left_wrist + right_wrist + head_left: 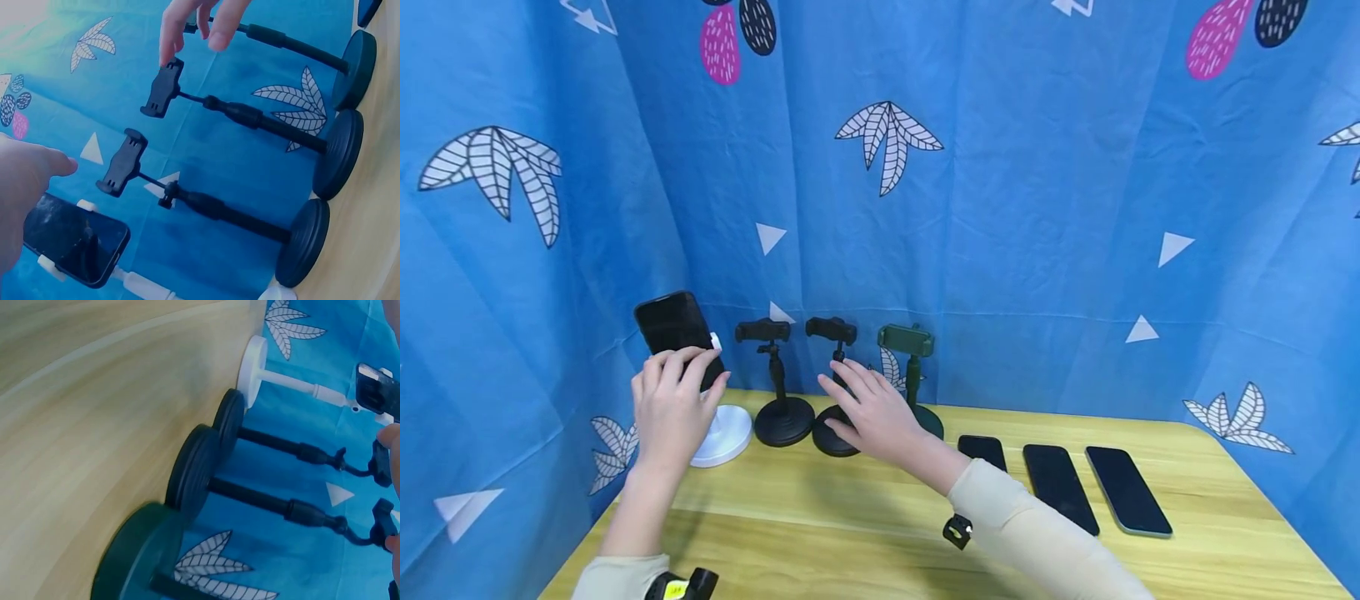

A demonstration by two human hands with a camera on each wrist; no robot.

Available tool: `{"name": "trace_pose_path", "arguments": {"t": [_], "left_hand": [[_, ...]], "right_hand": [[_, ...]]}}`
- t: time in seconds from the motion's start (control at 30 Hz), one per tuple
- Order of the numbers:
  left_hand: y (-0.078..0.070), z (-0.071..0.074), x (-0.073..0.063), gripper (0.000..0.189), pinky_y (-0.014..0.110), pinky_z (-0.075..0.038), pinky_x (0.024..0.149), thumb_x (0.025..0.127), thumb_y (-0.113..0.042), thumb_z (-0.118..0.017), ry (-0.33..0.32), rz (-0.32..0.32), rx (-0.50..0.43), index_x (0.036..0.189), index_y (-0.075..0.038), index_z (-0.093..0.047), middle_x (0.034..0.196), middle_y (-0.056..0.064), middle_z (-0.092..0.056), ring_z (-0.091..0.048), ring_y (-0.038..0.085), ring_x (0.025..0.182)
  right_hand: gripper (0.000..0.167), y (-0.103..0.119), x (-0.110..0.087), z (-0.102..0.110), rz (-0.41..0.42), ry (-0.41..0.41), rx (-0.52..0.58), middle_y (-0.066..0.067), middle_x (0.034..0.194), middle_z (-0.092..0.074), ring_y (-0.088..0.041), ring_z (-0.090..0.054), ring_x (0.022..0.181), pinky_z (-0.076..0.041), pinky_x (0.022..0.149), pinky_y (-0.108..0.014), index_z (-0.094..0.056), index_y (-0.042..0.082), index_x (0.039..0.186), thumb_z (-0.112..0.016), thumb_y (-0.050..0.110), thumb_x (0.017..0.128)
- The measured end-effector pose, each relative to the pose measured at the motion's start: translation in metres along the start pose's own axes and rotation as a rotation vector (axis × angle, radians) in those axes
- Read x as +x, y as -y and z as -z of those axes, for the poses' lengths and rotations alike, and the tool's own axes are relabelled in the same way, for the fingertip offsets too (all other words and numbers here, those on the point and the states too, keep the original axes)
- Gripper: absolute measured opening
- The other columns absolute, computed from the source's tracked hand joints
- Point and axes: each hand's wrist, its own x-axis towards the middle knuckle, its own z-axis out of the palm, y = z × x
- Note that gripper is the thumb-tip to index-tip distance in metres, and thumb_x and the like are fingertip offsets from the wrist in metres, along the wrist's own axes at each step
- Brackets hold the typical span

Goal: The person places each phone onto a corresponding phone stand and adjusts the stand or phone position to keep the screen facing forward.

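Observation:
A dark phone [672, 323] sits tilted in the clamp of a white phone stand [724, 435] at the left of the table. My left hand [672, 398] is over the phone's lower part with loosely bent fingers; whether it touches the phone I cannot tell. In the left wrist view, white clamp arms hold the phone [78, 240] by its two long edges. My right hand [880, 414] has its fingers spread near a black phone stand [832, 438], partly covering it. In the left wrist view, one fingertip overlaps that stand's clamp [164, 89]; contact is unclear.
Another black phone stand [784, 422] and a dark green phone stand [907, 339] flank it, both with bare clamps. Three phones lie on the wooden table at right: one [982, 448] partly behind my forearm, a second [1058, 483], a third [1127, 490]. A blue patterned curtain [1037, 250] hangs behind.

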Motion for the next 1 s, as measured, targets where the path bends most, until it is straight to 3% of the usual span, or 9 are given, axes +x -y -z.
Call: {"name": "trace_pose_path", "arguments": {"t": [0.5,0.7,1.0], "left_hand": [[-0.005,-0.023,0.01,0.041,0.055,-0.04,0.084,0.076,-0.02,-0.083,0.031,-0.026,0.027,0.113,-0.006,-0.069,0.113,0.019,-0.065,-0.05,0.038,0.107],[-0.005,-0.033,0.014,0.041,0.053,-0.039,0.082,0.077,-0.019,-0.082,0.016,-0.044,0.057,0.113,-0.005,-0.068,0.111,0.019,-0.065,-0.049,0.038,0.104],[-0.001,-0.043,0.022,0.046,0.052,-0.04,0.081,0.078,-0.019,-0.082,0.048,-0.068,0.176,0.118,-0.003,-0.065,0.113,0.021,-0.061,-0.047,0.038,0.106]], "right_hand": [[0.066,-0.02,-0.059,0.017,0.022,0.001,-0.073,-0.012,0.141,-0.053,-0.029,-0.052,0.129,-0.051,0.096,-0.043,-0.053,0.015,0.138,-0.075,0.042,0.083],[0.067,-0.027,-0.084,0.028,-0.058,0.043,0.005,-0.012,0.142,-0.052,-0.03,-0.052,0.129,-0.05,0.097,-0.046,-0.052,0.015,0.14,-0.076,0.039,0.082],[0.066,-0.038,-0.111,0.044,-0.151,0.066,-0.004,-0.014,0.138,-0.054,-0.032,-0.054,0.126,-0.05,0.097,-0.047,-0.053,0.012,0.138,-0.077,0.037,0.081]]}}
